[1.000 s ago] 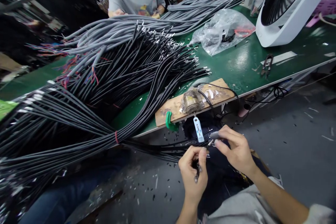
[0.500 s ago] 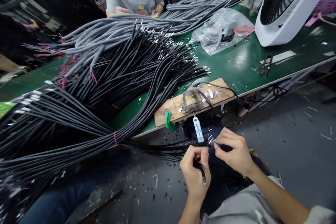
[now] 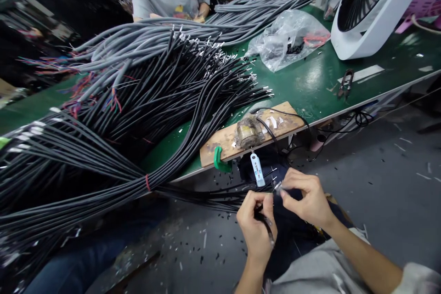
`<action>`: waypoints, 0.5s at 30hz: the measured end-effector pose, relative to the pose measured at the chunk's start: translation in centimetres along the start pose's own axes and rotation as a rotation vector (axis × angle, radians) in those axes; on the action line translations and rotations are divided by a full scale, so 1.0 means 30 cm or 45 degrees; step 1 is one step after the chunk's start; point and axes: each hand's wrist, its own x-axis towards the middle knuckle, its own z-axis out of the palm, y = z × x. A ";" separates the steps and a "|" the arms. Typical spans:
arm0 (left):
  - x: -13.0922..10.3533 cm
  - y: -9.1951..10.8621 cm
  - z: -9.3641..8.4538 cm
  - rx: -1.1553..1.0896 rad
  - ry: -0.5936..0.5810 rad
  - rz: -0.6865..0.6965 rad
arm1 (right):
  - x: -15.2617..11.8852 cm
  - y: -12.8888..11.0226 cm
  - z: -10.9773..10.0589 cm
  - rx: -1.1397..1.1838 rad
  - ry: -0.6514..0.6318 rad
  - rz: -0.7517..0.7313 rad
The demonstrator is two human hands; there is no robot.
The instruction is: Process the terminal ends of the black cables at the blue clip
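Note:
My left hand (image 3: 254, 227) is closed round a black cable (image 3: 268, 228), whose end sticks out below the thumb. Close by on the right, my right hand (image 3: 308, 195) pinches at the pale, stripped wire end (image 3: 277, 186) between thumb and forefinger. Exactly what lies between those fingertips is too small to make out. Just beyond both hands, a light blue plastic piece (image 3: 257, 172) points down from the shaft of a small motor (image 3: 248, 132) wrapped in clear plastic. More black cables (image 3: 213, 198) run in from the left behind my left hand.
The motor sits on a wooden board (image 3: 287, 121) beside a green clamp (image 3: 220, 161) at the table's edge. Bundled black cables (image 3: 193, 147) and grey cables (image 3: 144, 39) cover the left. A plastic bag (image 3: 280, 48), snips (image 3: 345, 83) and a fan (image 3: 365, 18) lie right. A person (image 3: 165, 0) sits opposite.
The view has shifted slightly, so the table's things appear a little further left. Both hands keep nearly the same pose; the pale wire end shows a bit more at my right fingertips.

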 end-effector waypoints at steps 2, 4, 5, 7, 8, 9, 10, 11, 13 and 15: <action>0.003 -0.002 -0.009 0.003 -0.032 -0.033 | -0.002 0.022 0.006 0.029 0.026 0.049; 0.006 -0.003 -0.017 -0.003 -0.065 -0.053 | 0.002 0.037 0.007 0.083 0.058 0.095; 0.008 -0.002 -0.021 -0.006 -0.074 -0.057 | 0.005 0.040 0.008 0.112 0.018 0.092; 0.009 0.002 -0.025 -0.005 -0.076 -0.053 | 0.008 0.033 0.012 0.126 -0.136 0.012; 0.010 0.003 -0.025 0.000 -0.070 -0.047 | 0.007 0.026 0.016 0.091 -0.197 -0.061; 0.010 0.004 -0.025 0.007 -0.060 -0.039 | 0.005 0.017 0.023 0.028 -0.211 -0.142; 0.011 0.004 -0.024 0.013 -0.045 -0.031 | 0.000 0.008 0.031 -0.047 -0.181 -0.215; 0.013 0.002 -0.024 0.015 -0.025 -0.026 | -0.007 -0.001 0.039 -0.111 -0.127 -0.267; 0.022 -0.007 -0.025 0.005 0.033 -0.043 | -0.028 -0.015 0.055 -0.174 -0.080 -0.317; 0.038 -0.019 -0.030 -0.038 0.127 -0.119 | -0.053 -0.021 0.065 -0.136 -0.165 -0.352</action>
